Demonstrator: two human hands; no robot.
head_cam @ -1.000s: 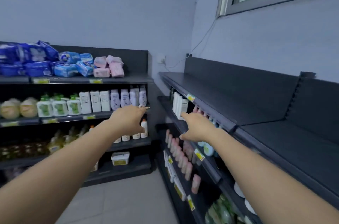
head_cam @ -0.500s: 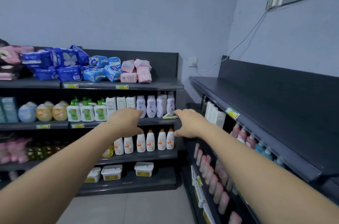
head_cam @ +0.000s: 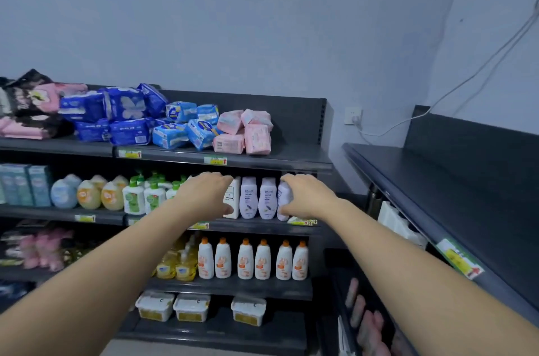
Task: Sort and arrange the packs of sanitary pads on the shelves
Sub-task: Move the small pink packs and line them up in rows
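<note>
Pads all sat on the top shelf (head_cam: 291,161) of the back-wall unit, heaped rather than lined up. Left to right: black-and-pink packs (head_cam: 32,104) at the frame edge, blurred; dark blue packs (head_cam: 122,110) stacked two high; light blue packs (head_cam: 180,122) tilted against each other; pink packs (head_cam: 248,131) at the right end of the heap, one flat, one stood on end, two leaning on top. Shelf to the right of the pink ones was bare dark metal.

Both arms were stretched forward, hands one level down, in front of the second shelf (head_cam: 262,226). Left hand (head_cam: 204,195): back up, fingers loosely curled downward, nothing in it, thumb close to a white bottle (head_cam: 232,195). Right hand (head_cam: 309,196): same loose curl, overlapping the rightmost of the lavender bottles (head_cam: 258,198); could not tell whether it touched. No grip visible on either side.

Relative position: pink packs were the nearest pads, directly above the gap between the hands and clear of both. Light blue ones were up and left of the left hand. Dark blue and black-and-pink were well apart to the left.

Side unit (head_cam: 437,180) stood at right, its top at about the same height.
</note>
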